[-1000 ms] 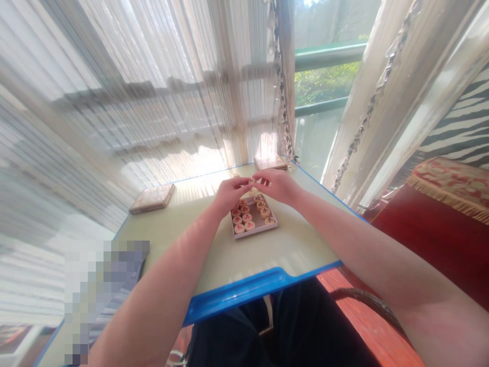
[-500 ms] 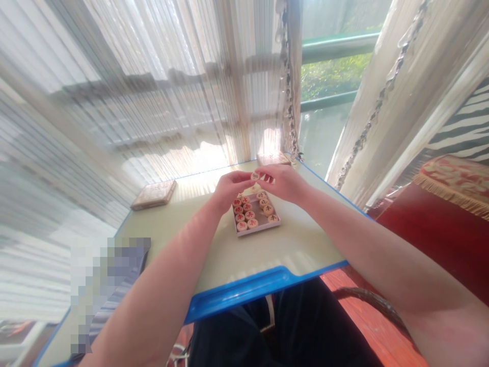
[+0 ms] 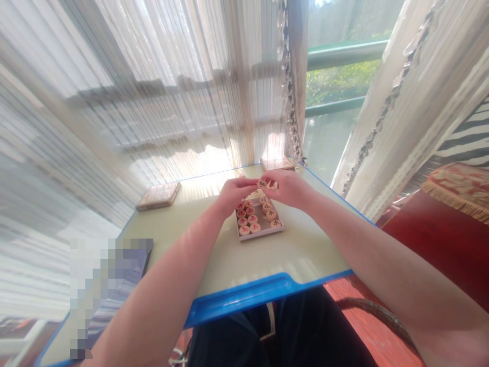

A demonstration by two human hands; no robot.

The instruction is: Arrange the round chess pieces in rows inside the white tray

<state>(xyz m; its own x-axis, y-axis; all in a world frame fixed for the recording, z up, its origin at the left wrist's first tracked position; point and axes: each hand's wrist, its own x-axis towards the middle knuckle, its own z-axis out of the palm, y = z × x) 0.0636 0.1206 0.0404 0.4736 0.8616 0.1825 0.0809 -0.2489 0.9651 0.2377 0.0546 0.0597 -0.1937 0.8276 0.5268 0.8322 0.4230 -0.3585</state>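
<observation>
A round xiangqi piece [image 3: 262,184] with a black character is raised above the far end of a shallow box. My right hand [image 3: 287,187] pinches it between thumb and finger from the right. From the left, my left hand [image 3: 237,193] meets its edge with closed fingertips. The open box [image 3: 263,236] lies below both hands, its far end partly hidden by them. Red-lettered pieces [image 3: 252,219] fill two columns on its left side. Black-lettered pieces [image 3: 271,214] line its right side, with a bare strip of box floor between.
On the pale blue-edged table [image 3: 305,244] lie a flat patterned box [image 3: 158,195] at the far left and another patterned box [image 3: 277,163] at the back. A pixelated dark flat object [image 3: 126,285] is at the left. Curtains hang close behind; a red cloth-covered surface [image 3: 431,234] stands at the right.
The view has shifted slightly, so the table and box appear a little lower and further right. Both hands stay together at the black-lettered piece, which has tilted slightly.
</observation>
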